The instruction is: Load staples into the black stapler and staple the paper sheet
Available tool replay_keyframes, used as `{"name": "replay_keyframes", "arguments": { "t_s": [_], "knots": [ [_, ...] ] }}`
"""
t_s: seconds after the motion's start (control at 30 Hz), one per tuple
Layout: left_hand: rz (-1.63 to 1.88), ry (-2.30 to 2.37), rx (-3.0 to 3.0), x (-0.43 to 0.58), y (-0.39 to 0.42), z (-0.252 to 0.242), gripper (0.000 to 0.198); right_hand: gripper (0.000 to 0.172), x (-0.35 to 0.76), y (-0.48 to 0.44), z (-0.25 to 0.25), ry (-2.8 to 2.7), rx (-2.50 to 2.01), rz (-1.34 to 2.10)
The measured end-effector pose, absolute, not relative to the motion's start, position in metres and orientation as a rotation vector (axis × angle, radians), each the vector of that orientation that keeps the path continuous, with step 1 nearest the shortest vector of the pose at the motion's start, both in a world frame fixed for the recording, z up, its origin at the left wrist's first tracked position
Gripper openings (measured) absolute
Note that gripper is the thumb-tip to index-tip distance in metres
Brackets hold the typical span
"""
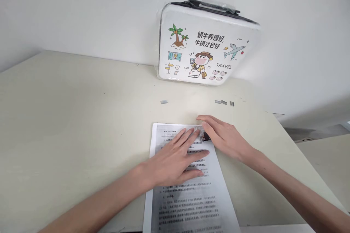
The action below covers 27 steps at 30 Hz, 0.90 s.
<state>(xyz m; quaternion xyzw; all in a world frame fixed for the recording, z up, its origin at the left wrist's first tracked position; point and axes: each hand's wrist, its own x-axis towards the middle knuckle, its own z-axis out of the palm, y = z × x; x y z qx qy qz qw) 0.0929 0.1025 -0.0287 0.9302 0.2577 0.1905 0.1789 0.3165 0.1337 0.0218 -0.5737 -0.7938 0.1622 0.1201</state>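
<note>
A printed sheet of paper (188,204), or a thin stack of sheets, lies on the table. My left hand (175,164) rests flat on its upper half, fingers spread, with nothing held. At the sheet's top right corner, my right hand (224,136) curls around a small black stapler (205,137). Most of it is hidden under the fingers, so its kind shows only in part. Beyond the sheet lie short strips of staples: one strip (163,102) to the left, and several more strips (221,102) to the right.
A white case (207,43) with cartoon prints and a black handle, partly in clear plastic, stands upright at the back against the wall (82,11). The pale table (68,116) ends at a slanting right edge, with another pale surface (325,153) beyond it.
</note>
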Motion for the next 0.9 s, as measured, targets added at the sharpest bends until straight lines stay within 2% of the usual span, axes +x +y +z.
{"name": "replay_keyframes", "arguments": {
  "t_s": [0.4,0.9],
  "knots": [
    [0.520,0.734,2.624,0.095,0.104,-0.030,0.052,0.044,0.314,0.134,0.015,-2.386,-1.752,0.387],
    [0.524,0.747,2.584,0.096,0.105,-0.030,0.050,0.044,0.312,0.134,0.000,-2.486,-1.595,0.019]
  ]
}}
